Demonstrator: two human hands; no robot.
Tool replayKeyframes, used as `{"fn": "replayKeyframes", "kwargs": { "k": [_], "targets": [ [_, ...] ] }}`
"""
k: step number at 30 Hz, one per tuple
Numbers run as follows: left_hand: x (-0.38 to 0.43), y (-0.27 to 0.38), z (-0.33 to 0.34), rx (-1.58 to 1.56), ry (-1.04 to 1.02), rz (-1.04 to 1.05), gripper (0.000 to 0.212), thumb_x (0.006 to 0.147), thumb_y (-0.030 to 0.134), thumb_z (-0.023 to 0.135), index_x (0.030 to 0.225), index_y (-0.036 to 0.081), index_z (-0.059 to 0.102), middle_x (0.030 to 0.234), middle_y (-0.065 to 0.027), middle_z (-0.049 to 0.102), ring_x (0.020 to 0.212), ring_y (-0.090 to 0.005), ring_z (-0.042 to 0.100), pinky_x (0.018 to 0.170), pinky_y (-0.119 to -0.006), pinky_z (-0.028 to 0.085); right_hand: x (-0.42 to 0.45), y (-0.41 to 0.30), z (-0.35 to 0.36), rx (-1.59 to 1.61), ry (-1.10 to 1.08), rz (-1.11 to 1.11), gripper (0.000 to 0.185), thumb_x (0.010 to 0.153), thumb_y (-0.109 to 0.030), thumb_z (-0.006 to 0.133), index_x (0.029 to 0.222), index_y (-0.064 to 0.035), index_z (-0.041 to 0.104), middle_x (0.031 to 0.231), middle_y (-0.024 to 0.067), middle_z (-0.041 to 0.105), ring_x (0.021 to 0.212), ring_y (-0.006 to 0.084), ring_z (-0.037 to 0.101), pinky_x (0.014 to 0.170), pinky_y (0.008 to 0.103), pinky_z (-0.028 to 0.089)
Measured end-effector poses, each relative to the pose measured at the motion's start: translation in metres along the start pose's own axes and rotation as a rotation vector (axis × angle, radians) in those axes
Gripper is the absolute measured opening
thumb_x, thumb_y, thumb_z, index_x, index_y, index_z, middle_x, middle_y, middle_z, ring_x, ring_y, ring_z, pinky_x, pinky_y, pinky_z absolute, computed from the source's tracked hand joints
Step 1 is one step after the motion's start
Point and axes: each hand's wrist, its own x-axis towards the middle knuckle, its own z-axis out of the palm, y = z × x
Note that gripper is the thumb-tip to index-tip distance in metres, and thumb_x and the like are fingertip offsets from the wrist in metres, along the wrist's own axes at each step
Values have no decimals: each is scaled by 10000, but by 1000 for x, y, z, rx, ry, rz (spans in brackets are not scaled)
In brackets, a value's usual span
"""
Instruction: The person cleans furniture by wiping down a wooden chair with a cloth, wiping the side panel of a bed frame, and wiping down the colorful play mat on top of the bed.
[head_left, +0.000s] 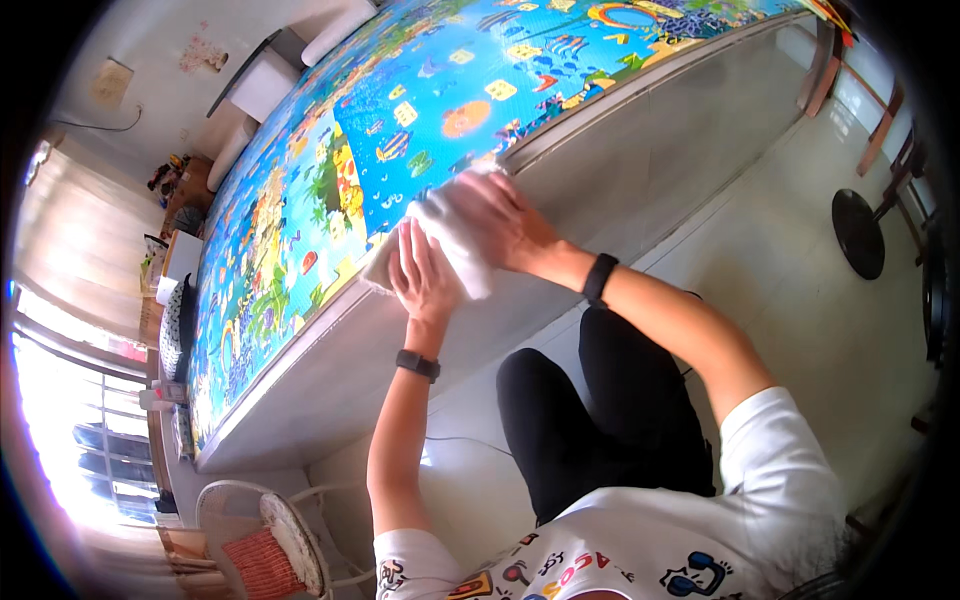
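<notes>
A bunched white cloth (459, 244) lies over the edge of a raised platform covered by a blue play mat (442, 75) printed with sea creatures. My right hand (499, 214), blurred, grips the upper part of this cloth at the platform's rim. On the cloth's lower left part is my left hand (424, 274), its fingers laid along the folds and its thumb side hidden from me. Black bands circle both wrists. Beneath the cloth, a stretch of the platform's edge is hidden.
The platform's grey side panel (675, 112) drops to a pale tiled floor (757, 225). A round black base (859, 234) stands at right. A chair (262, 540) holding a red woven item is at lower left, near a bright window (105, 442). A cable crosses the floor.
</notes>
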Motion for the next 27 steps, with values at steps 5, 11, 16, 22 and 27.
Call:
{"fn": "replayKeyframes", "kwargs": {
  "k": [5,11,16,22,27],
  "targets": [
    [-7,11,12,11,22,-62,427,909,183,558,1231,-94,510,1387,-210,466,1308,-366,443,1046,-494,357,-9,-2,41,-31,-23,-2,485,899,-283,541,1358,-128,522,1455,63,450,1382,288,366,1158,450,258],
    [14,37,19,-103,-49,-1,639,884,283,601,1335,-133,424,1389,-203,442,1308,-377,422,1054,-491,343,-23,51,24,-122,-38,-162,468,901,-243,560,1348,-108,525,1386,47,499,1319,218,446,1121,395,326],
    [66,83,31,-14,59,128,447,866,160,522,1216,-118,530,1357,-239,484,1245,-400,492,987,-526,411,-49,143,-37,-193,68,-255,409,896,-202,540,1303,-164,538,1450,43,433,1385,248,359,1150,402,326],
    [106,144,53,-139,73,101,484,875,195,515,1285,-63,522,1395,-246,477,1270,-409,476,1026,-538,359,-99,221,-79,-203,36,98,583,844,-80,606,1406,-111,456,1482,90,396,1393,270,369,1147,458,334],
    [99,155,61,-150,42,117,454,891,194,517,1303,5,543,1447,-259,437,1314,-411,455,1045,-536,331,-127,184,-50,-245,105,295,539,835,-109,639,1353,-48,501,1483,138,382,1389,344,361,1124,486,358]
  ]
}}
